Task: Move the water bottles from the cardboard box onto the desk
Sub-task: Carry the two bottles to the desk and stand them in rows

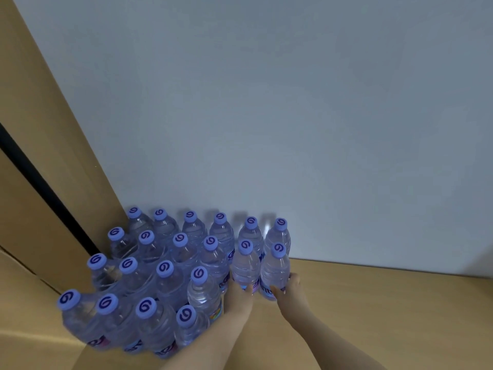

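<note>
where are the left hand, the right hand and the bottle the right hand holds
left hand [239,293], head view, back of hand
right hand [290,287], head view, knuckles
right-hand bottle [275,271], head view, clear body

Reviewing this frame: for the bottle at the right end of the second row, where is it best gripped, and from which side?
Grip the bottle low on its body from the open right side, as the right hand does; other bottles crowd its left and back.

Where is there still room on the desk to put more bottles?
The bare wooden desk is free right of the right hand, up to the white wall. The left hand is beside it. It is crowded on the left, where clear purple-capped water bottles stand packed against the brown cardboard panel.
</note>
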`<state>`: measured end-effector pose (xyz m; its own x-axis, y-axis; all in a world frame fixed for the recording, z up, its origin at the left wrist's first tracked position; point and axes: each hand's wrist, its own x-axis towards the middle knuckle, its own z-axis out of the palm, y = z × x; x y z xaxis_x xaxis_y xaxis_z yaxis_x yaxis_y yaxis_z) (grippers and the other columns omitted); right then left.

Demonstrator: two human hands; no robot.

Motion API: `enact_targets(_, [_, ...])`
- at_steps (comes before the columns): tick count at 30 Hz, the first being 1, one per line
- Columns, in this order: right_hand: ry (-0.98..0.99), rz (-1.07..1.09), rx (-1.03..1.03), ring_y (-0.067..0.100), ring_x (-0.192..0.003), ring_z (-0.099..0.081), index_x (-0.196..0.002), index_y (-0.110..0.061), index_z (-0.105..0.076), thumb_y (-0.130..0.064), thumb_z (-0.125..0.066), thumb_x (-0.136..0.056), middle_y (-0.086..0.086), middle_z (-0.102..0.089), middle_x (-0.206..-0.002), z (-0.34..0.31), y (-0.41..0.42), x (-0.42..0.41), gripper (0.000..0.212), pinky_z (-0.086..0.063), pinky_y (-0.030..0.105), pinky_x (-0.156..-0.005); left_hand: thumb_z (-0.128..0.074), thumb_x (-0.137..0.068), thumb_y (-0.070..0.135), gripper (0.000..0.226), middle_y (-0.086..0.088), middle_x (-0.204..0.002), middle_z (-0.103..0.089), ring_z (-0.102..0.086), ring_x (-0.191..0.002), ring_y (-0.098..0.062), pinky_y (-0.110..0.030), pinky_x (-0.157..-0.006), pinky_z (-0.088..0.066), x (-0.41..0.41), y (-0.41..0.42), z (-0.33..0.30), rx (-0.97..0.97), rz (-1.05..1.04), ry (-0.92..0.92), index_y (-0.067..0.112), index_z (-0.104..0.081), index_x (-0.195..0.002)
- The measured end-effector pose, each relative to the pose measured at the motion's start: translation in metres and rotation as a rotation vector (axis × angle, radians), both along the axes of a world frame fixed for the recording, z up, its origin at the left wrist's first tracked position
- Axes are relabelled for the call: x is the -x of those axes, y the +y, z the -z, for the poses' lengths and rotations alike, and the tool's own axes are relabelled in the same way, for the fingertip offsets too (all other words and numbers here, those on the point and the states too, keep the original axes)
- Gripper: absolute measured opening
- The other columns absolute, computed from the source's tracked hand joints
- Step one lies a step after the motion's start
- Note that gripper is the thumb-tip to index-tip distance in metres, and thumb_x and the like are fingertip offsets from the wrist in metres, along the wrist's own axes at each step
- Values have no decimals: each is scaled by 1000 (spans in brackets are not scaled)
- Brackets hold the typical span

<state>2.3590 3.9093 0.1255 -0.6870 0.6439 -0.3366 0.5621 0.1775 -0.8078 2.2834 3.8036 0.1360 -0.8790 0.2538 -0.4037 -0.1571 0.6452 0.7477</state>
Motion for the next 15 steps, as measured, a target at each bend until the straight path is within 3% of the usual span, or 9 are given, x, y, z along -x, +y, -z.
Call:
enact_targets(2, [-38, -30, -10, 18, -83, -53, -117, -3, -39, -21, -55, -95, 9, -51, -110, -2, 1, -2, 33, -40, 26, -62, -46, -97, 16, 24, -21, -112, -61, -57, -108, -31, -31, -84, -42, -3, -3, -2, -4, 11, 31, -1, -53, -113])
enact_targets(3, [-62, -45, -7, 18, -79, -53, -119, -3, -39, -22, -53, -96, 8, -53, -104, -4, 3, -4, 33, -40, 27, -61, -44, -97, 13, 16, -21, -102, -62, -58, -105, -31, -32, -80, -42, -5, -5, -2, -8, 24, 37, 1, -55, -97])
enact_targets(5, [-108, -75, -11, 15, -69, -49, -120, -3, -41, -23, -49, -98, 3, -52, -89, -8, 8, -8, 31, -38, 25, -56, -40, -96, 8, 29, -9, -70, -49, -56, -83, -28, -31, -64, -35, -9, -7, -3, -1, 55, 59, 11, -40, -67])
enact_targets(6, [-126, -97, -21, 14, -68, -48, -121, -3, -43, -23, -48, -99, 1, -51, -86, -9, 11, -10, 31, -37, 24, -54, -38, -94, 6, 34, -3, -63, -38, -48, -69, -22, -29, -59, -28, -13, -9, -3, -2, 80, 63, 14, -31, -62])
enact_targets(8, [-167, -156, -74, 15, -75, -51, -122, -4, -47, -24, -45, -100, 2, -53, -92, -12, 15, -16, 31, -38, 24, -59, -36, -92, 4, 32, 3, -62, -31, -33, -57, -12, -27, -53, -24, -23, -14, -3, -11, 145, 39, 15, -32, -62])
enact_targets(11, [-219, -245, -158, 19, -83, -54, -118, -3, -56, -22, -43, -99, 4, -56, -96, -13, 11, -26, 29, -39, 25, -63, -41, -91, 11, 17, 6, -66, -37, -38, -60, -10, -20, -47, -28, -40, -31, 2, 53, 240, -70, 16, -45, -76])
enact_targets(13, [-266, -312, -181, 22, -89, -57, -115, -2, -58, -19, -44, -97, 7, -61, -99, -10, 4, -32, 28, -42, 25, -65, -43, -89, 9, 26, 4, -64, -35, -35, -57, -10, -20, -46, -26, -52, -45, 10, 61, 294, -146, 19, -36, -67])
enact_targets(15, [-333, -385, -207, 26, -103, -59, -116, -3, -58, -20, -45, -97, 11, -63, -112, -7, -7, -36, 29, -44, 27, -80, -44, -88, 6, 33, 3, -63, -32, -36, -60, -15, -24, -54, -27, -64, -64, 19, 98, 313, -166, 20, -31, -62])
